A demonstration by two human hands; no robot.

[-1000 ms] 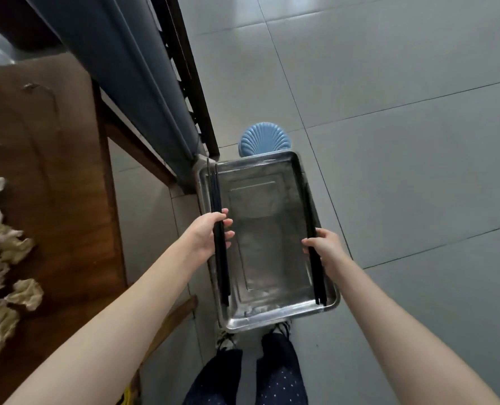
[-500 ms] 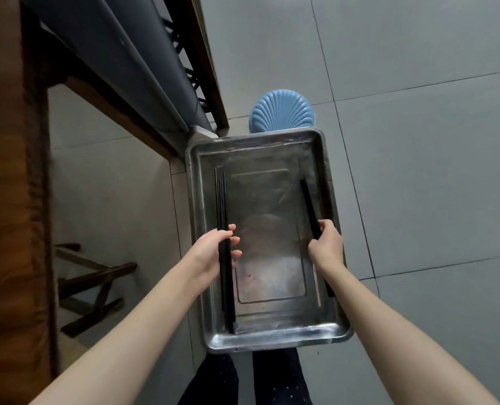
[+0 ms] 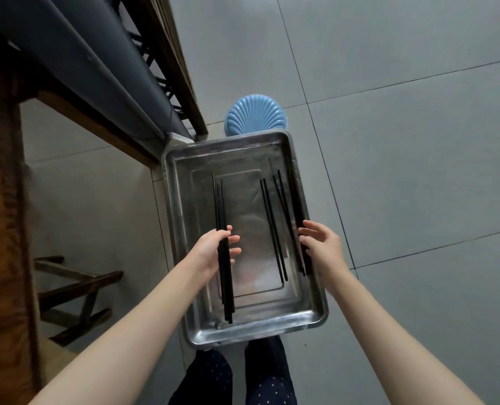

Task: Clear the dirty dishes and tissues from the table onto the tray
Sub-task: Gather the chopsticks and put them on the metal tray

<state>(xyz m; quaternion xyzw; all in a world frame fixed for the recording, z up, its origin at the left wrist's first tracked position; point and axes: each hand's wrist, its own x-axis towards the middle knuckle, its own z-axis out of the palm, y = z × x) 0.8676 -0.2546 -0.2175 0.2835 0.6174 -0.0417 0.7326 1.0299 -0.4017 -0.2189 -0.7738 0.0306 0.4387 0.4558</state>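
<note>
- Change: right hand (image 3: 321, 247) gripped black chopsticks half a second ago. Now its fingers are spread and hold nothing.
- Loose chopsticks (image 3: 273, 229) lie flat on the tray floor, just left of the right hand's fingertips; the nearest pair almost touches them.
- Left hand (image 3: 210, 249) still pinches its own bundle of chopsticks (image 3: 220, 211) between thumb and curled fingers, low over the tray's left side. Cannot tell whether the tips rest on the metal.
- Tray (image 3: 242, 336) sits under both hands and holds nothing but chopsticks.
- Judgement: half of this load is delivered; the left bundle is probably next. Dishes and tissues are out of view, so most of the clearing remains.
- Surroundings: blue stool (image 3: 254, 115) beyond the hands, past the tray's far rim. Grey pipe (image 3: 82, 62) and table edge (image 3: 0, 229) lie far left of the left hand, with a wooden frame (image 3: 76, 287) below.
- Obstruction: nothing lies between the left hand and the tray floor.
</note>
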